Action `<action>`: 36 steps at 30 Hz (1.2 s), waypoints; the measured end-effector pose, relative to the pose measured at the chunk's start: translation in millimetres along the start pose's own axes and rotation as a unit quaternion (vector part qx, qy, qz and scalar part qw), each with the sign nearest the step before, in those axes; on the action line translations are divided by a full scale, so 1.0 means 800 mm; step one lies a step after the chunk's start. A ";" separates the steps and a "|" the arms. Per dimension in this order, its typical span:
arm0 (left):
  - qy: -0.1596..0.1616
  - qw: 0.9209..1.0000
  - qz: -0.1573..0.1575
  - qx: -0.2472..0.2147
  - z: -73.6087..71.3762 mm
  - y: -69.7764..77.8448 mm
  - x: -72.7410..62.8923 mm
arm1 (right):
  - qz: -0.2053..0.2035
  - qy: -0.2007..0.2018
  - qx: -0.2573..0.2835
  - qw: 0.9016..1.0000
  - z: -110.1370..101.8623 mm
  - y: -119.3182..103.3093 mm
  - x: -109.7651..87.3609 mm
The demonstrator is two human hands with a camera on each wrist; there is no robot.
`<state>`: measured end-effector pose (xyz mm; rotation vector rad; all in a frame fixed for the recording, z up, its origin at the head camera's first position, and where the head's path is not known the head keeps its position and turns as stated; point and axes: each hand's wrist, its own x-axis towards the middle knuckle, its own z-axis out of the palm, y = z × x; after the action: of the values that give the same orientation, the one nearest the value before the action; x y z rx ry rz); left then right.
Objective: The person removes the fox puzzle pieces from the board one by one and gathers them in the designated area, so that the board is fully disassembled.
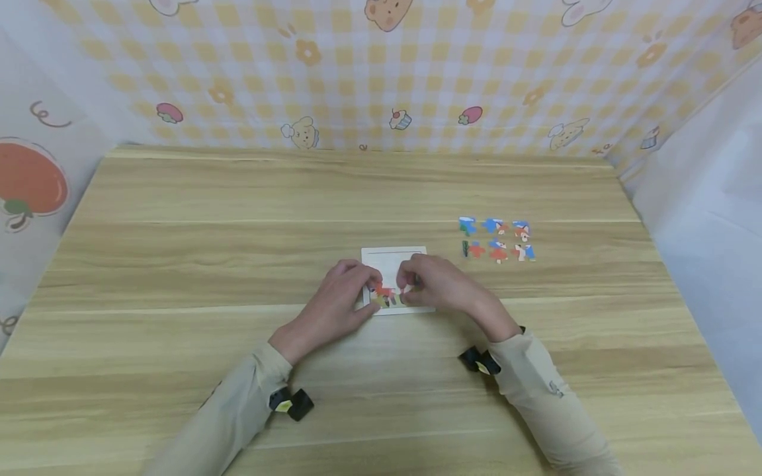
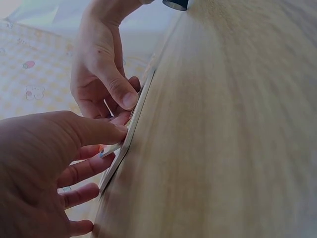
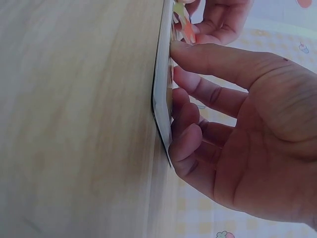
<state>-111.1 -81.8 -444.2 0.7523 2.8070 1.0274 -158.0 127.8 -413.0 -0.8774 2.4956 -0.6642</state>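
A white-bordered puzzle tray [image 1: 389,261] lies on the table with colourful jigsaw pieces [image 1: 389,299] along its near side. My left hand [image 1: 342,301] is at the tray's left side. Between its thumb and fingers it pinches a jigsaw piece [image 2: 111,149], tilted up from the tray. From the right, my right hand [image 1: 440,284] reaches over the tray, thumb and index finger around a small pale piece [image 1: 407,289] at the near side, its other fingers curled. In the right wrist view an orange piece [image 3: 188,29] slants up near the left fingers. Fingertips partly hide the pieces.
Several loose jigsaw pieces [image 1: 497,239] lie in two rows on the wooden table [image 1: 238,231], behind and right of the tray. A checked cloth [image 1: 357,79] hangs along the table's back edge. A black wrist device [image 1: 479,361] is strapped at each sleeve.
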 end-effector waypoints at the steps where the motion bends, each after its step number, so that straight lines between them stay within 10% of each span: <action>1: 0.002 1.000 0.002 0.000 0.000 0.000 0.000 | 0.000 0.000 0.001 1.000 0.000 0.000 0.000; 36: 0.024 0.999 -0.001 -0.032 -0.004 0.004 -0.001 | -0.025 0.046 0.014 0.999 0.000 0.001 0.000</action>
<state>-109.5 -82.0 -439.6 0.7259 2.7997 1.1441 -158.3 128.5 -413.5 -0.9216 2.5466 -0.7712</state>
